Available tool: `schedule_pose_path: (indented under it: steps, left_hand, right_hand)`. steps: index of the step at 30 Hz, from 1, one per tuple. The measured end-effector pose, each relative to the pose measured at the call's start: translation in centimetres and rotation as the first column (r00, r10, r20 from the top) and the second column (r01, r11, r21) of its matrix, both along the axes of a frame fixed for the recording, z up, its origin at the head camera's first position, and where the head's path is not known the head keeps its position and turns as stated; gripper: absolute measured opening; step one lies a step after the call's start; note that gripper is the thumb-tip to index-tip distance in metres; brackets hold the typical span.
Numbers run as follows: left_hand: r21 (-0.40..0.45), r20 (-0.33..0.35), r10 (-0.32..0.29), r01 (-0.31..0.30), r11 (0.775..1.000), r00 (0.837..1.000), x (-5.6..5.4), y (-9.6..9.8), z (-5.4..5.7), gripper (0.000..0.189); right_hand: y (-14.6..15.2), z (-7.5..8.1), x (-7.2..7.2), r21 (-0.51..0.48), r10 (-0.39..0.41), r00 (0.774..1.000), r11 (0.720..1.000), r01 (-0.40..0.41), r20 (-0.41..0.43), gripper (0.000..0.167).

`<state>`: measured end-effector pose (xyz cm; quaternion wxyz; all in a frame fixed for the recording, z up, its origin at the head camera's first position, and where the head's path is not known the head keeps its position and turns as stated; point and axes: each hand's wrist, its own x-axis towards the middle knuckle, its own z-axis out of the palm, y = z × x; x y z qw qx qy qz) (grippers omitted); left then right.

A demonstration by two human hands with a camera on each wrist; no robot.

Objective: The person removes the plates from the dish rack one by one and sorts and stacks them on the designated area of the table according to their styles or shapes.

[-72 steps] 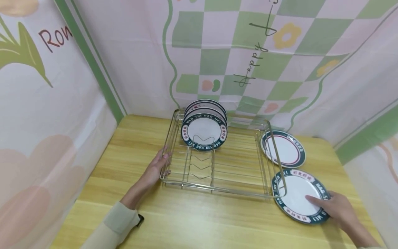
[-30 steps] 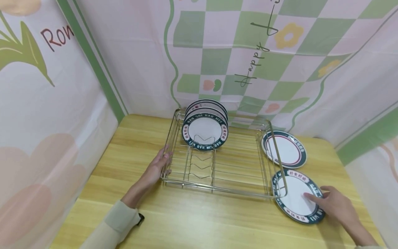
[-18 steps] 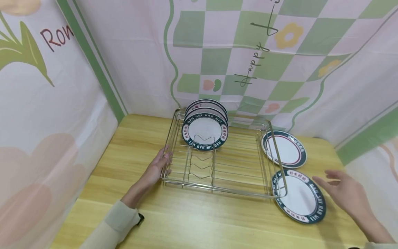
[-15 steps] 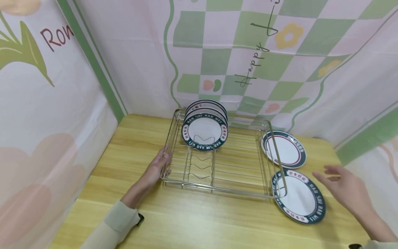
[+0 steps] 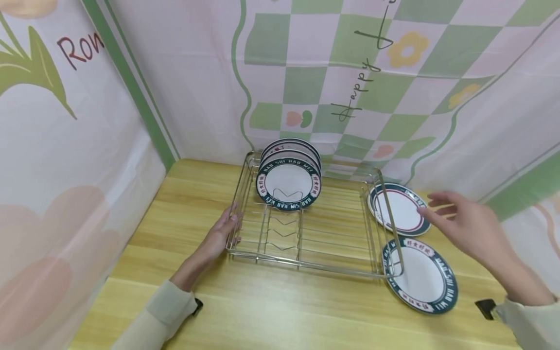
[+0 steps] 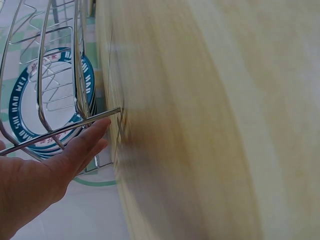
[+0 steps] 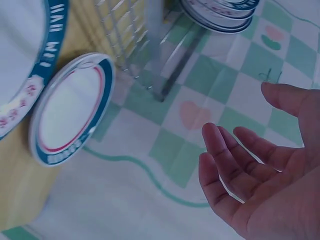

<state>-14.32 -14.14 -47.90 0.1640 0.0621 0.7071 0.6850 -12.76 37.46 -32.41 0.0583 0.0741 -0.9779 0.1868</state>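
Note:
A wire dish rack stands on the wooden table. My left hand holds its left side; in the left wrist view the fingers lie along a rail. Several white plates with dark green rims stand on edge in the rack's back slots, the front plate facing me. Right of the rack lie two more: a near plate, and a far plate with a red inner ring. My right hand hovers at the far plate's right edge, fingers loosely bent and holding nothing.
The rack's right rail overlaps the edges of both lying plates in the head view. Ahead of the slotted plates, several V-shaped wire dividers show. A printed cloth hangs behind the table and along both sides.
My right hand has let go of the near plate, drawn back to the right, then moved away from me toward the far plate. The near plate has slid slightly left. My left hand stays put.

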Motion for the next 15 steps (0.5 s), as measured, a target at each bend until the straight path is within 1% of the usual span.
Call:
schedule_pose_path:
  steps: [5,10,15]
  left_hand:
    - [-0.012,0.0,0.006,-0.006,1.0,1.0,0.0,0.0,0.0,0.061]
    - [-0.006,0.01,0.003,-0.003,1.0,1.0,0.1,0.2,0.0,0.06]
    - [0.0,-0.003,0.01,-0.01,1.0,1.0,0.1,0.2,0.2,0.061]
  right_hand:
    - [-2.3,1.3,-1.5,-0.005,0.068,0.998,0.998,-0.068,0.013,0.052]
    - [-4.3,2.2,-2.9,-0.001,0.132,0.991,0.991,-0.132,-0.006,0.046]
    - [-6.6,2.9,-5.0,0.005,0.204,0.979,0.979,-0.204,0.009,0.043]
